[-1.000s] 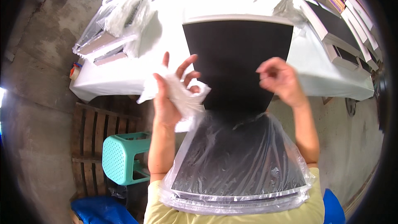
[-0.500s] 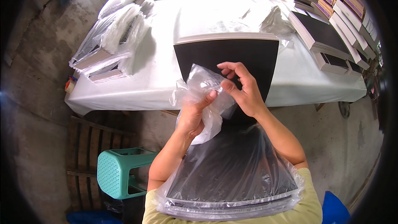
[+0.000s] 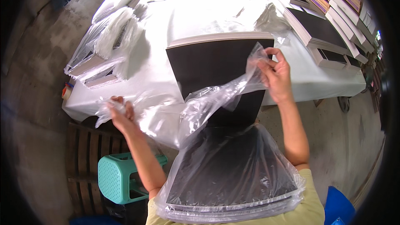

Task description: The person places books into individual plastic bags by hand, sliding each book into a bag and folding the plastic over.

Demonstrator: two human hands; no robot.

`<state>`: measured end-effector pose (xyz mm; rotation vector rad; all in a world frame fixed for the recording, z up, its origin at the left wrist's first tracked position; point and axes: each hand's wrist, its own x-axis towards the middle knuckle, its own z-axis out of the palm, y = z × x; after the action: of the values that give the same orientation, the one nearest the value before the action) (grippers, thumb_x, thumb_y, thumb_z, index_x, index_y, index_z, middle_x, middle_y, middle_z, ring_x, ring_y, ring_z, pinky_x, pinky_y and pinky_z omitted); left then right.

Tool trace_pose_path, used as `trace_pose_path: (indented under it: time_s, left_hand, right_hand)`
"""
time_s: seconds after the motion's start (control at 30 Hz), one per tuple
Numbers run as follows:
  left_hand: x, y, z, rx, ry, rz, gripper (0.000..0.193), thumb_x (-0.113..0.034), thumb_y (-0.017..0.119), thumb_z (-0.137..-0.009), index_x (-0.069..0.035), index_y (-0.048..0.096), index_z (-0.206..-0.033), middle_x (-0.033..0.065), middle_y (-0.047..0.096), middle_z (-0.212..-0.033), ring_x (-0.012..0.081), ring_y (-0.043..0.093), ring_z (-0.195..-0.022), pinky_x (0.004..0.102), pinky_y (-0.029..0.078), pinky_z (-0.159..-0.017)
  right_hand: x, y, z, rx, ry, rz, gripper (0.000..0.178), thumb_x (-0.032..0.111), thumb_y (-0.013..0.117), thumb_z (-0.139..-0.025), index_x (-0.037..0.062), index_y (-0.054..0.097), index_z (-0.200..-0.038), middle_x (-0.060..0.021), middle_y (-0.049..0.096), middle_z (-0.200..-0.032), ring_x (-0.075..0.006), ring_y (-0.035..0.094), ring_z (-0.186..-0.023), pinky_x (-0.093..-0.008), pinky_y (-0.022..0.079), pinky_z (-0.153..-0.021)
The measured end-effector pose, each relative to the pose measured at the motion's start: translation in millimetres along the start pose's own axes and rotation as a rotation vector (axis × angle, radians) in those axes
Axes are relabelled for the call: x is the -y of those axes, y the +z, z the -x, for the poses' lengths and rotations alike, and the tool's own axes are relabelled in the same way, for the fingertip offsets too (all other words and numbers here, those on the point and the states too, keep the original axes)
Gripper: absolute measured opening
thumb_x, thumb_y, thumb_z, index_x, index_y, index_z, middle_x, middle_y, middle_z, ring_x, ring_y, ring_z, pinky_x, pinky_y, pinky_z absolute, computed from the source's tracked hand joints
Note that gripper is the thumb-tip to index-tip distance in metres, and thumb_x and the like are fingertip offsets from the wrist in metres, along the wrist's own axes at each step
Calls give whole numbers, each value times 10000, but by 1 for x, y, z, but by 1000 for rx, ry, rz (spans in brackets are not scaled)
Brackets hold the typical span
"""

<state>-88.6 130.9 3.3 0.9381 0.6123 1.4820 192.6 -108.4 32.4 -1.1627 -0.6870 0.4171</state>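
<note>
A clear plastic bag (image 3: 200, 108) is stretched between my hands. My left hand (image 3: 123, 114) grips one end of it, out past the table's near edge on the left. At the right, my right hand (image 3: 276, 73) pinches the other end, raised in front of a stack of black panels (image 3: 216, 64) with pale edges. That stack leans at the table's front edge, its lower part partly hidden behind the film. Against my body rests another black stack (image 3: 225, 166), wrapped in clear plastic.
On the white-covered table (image 3: 316, 79), plastic-wrapped stacks (image 3: 104, 41) lie at the left and black panels (image 3: 318, 29) at the right. Crumpled plastic bags (image 3: 271, 16) lie farther back. A green stool (image 3: 118, 175) stands at the lower left beside a wooden pallet (image 3: 83, 146).
My hands have moved apart, left hand to the left and right hand up to the right. The bunched plastic bag is now pulled out long between them.
</note>
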Motion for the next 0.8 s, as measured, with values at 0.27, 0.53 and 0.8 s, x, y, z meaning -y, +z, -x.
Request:
trace_pose_path:
  time_s: [0.27,0.53,0.8]
  left_hand:
    - [-24,86,54,765,-90,-564,594,-134,727,-624,-43,493,-1163,98,511,-1150,150,446,-1071,300,419,-842]
    - [5,110,82,865,-358,-32,253,-291,554,-824,-42,549,-864,130,598,-986,171,581,-748,258,452,-663]
    - [10,115,97,588,-161,-124,391,-391,610,-773,-57,457,-908,138,576,-980,144,547,-780,278,430,-565]
  right_hand:
    - [21,31,10,221,-423,586,134,34,716,-617,72,612,-693,7,619,-783,-83,504,-698,-233,373,-574]
    - [34,47,30,-29,-758,1149,75,138,620,-753,66,602,-738,-10,508,-896,-175,472,-805,-324,344,-732]
    - [39,64,29,334,-498,561,227,241,671,-727,74,558,-832,-72,483,-1087,-207,461,-1019,-345,368,-814]
